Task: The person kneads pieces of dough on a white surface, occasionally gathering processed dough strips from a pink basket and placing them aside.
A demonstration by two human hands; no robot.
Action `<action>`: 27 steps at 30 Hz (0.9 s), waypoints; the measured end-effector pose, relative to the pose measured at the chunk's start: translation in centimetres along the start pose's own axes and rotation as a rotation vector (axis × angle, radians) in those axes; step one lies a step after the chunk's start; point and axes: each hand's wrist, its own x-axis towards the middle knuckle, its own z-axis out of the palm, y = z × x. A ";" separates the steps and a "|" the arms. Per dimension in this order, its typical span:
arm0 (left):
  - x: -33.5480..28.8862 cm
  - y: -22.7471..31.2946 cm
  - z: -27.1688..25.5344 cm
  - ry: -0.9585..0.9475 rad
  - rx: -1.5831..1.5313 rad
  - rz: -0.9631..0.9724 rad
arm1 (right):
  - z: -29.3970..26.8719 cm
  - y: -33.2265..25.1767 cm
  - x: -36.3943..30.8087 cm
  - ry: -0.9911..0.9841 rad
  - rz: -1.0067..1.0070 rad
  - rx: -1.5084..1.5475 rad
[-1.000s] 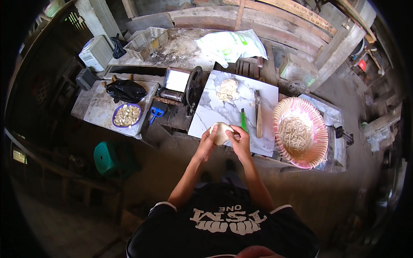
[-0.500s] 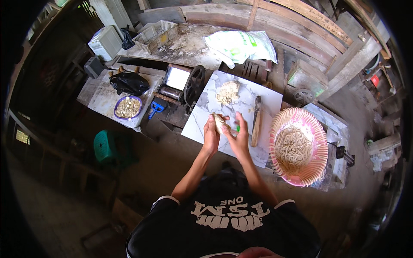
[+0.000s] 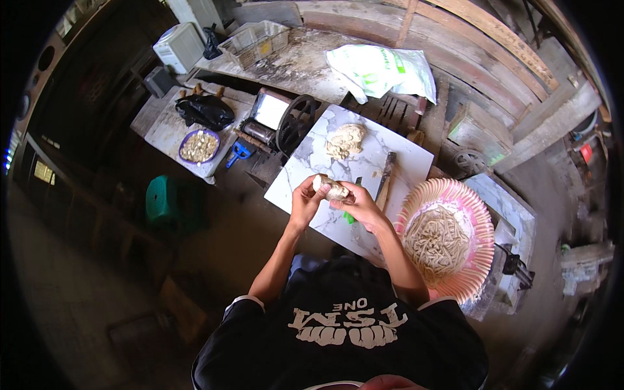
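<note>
Both my hands are closed around a thick, pale piece of dough (image 3: 333, 189), held above the near part of a marble-patterned board (image 3: 305, 159). My left hand (image 3: 305, 201) grips its left end, and my right hand (image 3: 359, 207) has the right end between thumb and fingers. A bright green thing (image 3: 350, 216), partly hidden, lies beneath my right hand. Farther back on the board rests a larger lump of dough (image 3: 346, 141). To its right lies a long tool (image 3: 387, 175), dark at the far end and wooden at the near end. A pink fluted basket (image 3: 482, 224) at right holds pale strands (image 3: 434, 244).
Left of the board stands a roller machine with a dark wheel (image 3: 296, 125). Beyond it are a blue-handled tool (image 3: 239, 153), a purple-rimmed bowl (image 3: 184, 156) of pale pieces and a black bag (image 3: 207, 113). A white sack (image 3: 385, 71) lies behind; a green stool (image 3: 160, 200) stands lower left.
My right hand was spread with fingers apart; now it has closed on the dough's right end. The dough has turned from nearly upright to lying more sideways. The view has shifted slightly.
</note>
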 end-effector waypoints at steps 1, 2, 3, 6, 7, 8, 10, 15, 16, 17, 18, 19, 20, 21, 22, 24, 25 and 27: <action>-0.2 0.0 -0.3 -0.010 -0.077 -0.110 | 0.0 0.3 0.0 -0.035 0.049 0.032; -0.3 0.1 -0.7 -0.019 -0.156 -0.220 | -0.2 1.0 0.1 -0.042 0.060 0.037; -0.7 0.2 -1.1 -0.034 -0.100 -0.240 | -0.5 1.9 0.3 -0.046 0.067 0.036; -1.9 -0.6 -1.1 0.010 -0.096 -0.142 | 0.4 2.4 0.2 -0.030 0.053 -0.101; -2.3 -1.2 -0.6 0.099 0.270 -0.052 | 0.9 2.4 0.1 0.013 0.028 -0.243; -2.4 2.4 1.8 0.145 0.542 -0.205 | 1.3 2.9 0.0 0.011 0.043 -0.241; -2.7 0.7 1.6 0.128 0.814 0.053 | 2.1 4.6 0.2 0.179 0.149 0.069; -4.6 0.1 1.6 0.167 0.563 -0.071 | 1.5 4.1 -0.7 0.009 0.352 0.224; -4.6 -0.4 1.3 0.179 0.355 -0.174 | 1.1 3.7 -0.7 0.003 0.358 0.219; -4.7 -1.0 1.0 0.212 0.340 -0.169 | 0.8 3.4 -0.6 -0.094 0.390 0.380; -4.8 -1.6 0.9 0.223 0.336 -0.171 | 0.7 3.1 -0.5 -0.192 0.422 0.541; -4.3 -1.6 1.5 0.285 0.272 -0.065 | 0.4 2.7 -0.4 -0.245 0.388 0.534; -4.0 -1.6 1.8 0.348 0.209 0.041 | 0.3 2.6 -0.4 -0.247 0.396 0.527; -3.8 -1.9 1.8 0.391 0.233 0.080 | 0.2 2.5 -0.4 -0.220 0.470 0.654; -3.2 -1.2 2.4 0.387 0.225 0.085 | -0.2 2.2 -0.2 -0.185 0.530 0.780; -2.8 1.0 3.2 0.297 0.211 -0.286 | -0.5 1.8 -0.2 -0.173 0.549 0.891; -2.9 -0.4 2.5 0.237 0.323 -0.196 | -0.1 1.4 -0.1 -0.122 0.480 0.704; -3.4 -1.0 2.3 0.256 0.430 -0.046 | 0.1 1.7 0.3 -0.076 0.403 0.526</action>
